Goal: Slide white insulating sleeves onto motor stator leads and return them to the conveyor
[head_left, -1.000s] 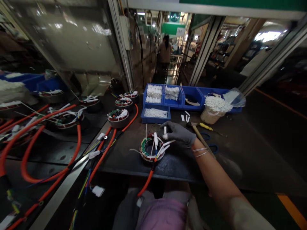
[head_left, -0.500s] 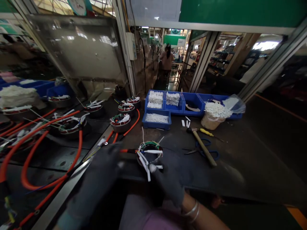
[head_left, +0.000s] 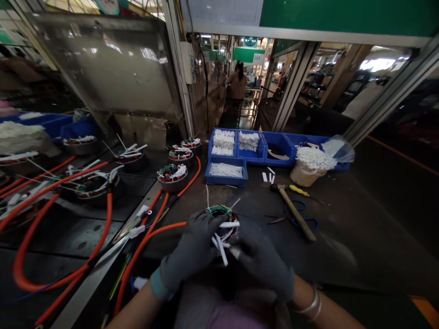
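A wound motor stator (head_left: 222, 222) with green and red windings sits right in front of me, close to the bench's near edge. My left hand (head_left: 190, 251) in a grey glove is wrapped over its left side. My right hand (head_left: 262, 265), gloved the same, is at its lower right, with the fingertips pinching a short white sleeve (head_left: 235, 252). Several white sleeves (head_left: 221, 249) stick out of the stator between my hands. An orange cable (head_left: 164, 228) runs from the stator to the left. My hands hide the stator's lower part.
Blue compartment bins (head_left: 236, 146) hold white parts, beside a sack of white pieces (head_left: 308, 167). A hammer (head_left: 295, 210), yellow screwdriver (head_left: 298, 190) and blue-handled scissors (head_left: 295, 219) lie on the bench. Several stators with orange cables stand to the left. A person (head_left: 238, 84) stands far down the aisle.
My left hand has come in from the lower left onto the stator. The stator sits a little closer to me, and my right hand now pinches at its lower right.
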A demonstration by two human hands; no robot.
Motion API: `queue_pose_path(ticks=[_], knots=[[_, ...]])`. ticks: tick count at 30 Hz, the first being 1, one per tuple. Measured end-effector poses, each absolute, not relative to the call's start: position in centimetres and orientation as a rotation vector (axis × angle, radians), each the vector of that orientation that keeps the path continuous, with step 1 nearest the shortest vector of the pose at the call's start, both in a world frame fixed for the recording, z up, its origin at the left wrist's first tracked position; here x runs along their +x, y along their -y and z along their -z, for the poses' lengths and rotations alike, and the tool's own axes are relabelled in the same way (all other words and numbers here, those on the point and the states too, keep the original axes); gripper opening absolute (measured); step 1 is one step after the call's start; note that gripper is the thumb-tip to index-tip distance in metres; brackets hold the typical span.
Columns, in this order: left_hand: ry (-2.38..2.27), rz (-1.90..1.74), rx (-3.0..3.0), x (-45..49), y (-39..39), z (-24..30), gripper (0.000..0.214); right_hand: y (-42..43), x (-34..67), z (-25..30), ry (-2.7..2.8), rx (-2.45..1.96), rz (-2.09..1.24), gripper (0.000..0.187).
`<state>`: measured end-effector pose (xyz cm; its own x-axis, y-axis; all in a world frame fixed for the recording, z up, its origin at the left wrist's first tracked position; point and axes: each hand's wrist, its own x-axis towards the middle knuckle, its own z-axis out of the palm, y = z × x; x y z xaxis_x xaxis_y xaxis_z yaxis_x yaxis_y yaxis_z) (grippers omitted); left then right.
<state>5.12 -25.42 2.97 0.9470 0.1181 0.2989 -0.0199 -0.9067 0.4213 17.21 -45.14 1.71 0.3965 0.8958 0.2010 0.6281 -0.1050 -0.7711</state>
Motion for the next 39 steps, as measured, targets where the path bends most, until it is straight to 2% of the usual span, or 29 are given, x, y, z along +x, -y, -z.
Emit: queue_pose_path(ticks=[6, 12, 17, 20, 22, 25, 27, 29, 32, 36, 39], knots=[[0.007, -0.400, 2.577, 5.2, 25.1, -3.7, 0.052, 46.0, 14.6, 3.9, 0.918, -1.723, -0.456, 0.020], [0.062, -0.308, 2.575, 5.5, 25.0, -4.9, 0.050, 44.6, 14.3, 1.0, 1.171, -1.765, -0.440, 0.013], [0.148, -0.241, 2.589, 5.8, 24.3, -5.5, 0.050, 42.3, 12.2, 2.0, 1.067, -1.705, -0.257, 0.013], [0.237, -0.085, 2.502, 5.7, 23.3, -6.5, 0.051, 44.2, 13.6, 1.7, 1.178, -1.645, -0.436, 0.018], [0.273, 0.010, 2.423, 5.8, 22.4, -7.2, 0.062, 46.6, 16.2, 0.9, 1.305, -1.574, -0.583, 0.027], [0.245, 0.102, 2.273, 6.2, 21.6, -7.8, 0.072, 49.3, 20.5, 0.5, 1.062, -1.768, -0.359, 0.026], [0.168, 0.121, 2.157, 6.5, 21.8, -8.0, 0.061, 49.8, 22.2, 1.0, 0.929, -1.956, -0.183, 0.028], [0.053, 0.072, 2.104, 6.8, 22.7, -7.8, 0.048, 49.2, 22.8, 1.8, 0.950, -2.016, -0.160, 0.035], [-0.135, -0.036, 2.161, 7.2, 24.3, -7.3, 0.037, 47.5, 22.2, 2.5, 1.027, -1.911, -0.161, 0.038], [-0.298, -0.082, 2.222, 7.7, 25.8, -7.0, 0.034, 46.4, 22.1, 2.3, 1.360, -1.853, 0.176, 0.027], [-0.367, -0.171, 2.175, 7.7, 26.4, -6.9, 0.032, 46.7, 23.4, 2.0, 1.696, -1.887, 0.320, 0.029]])
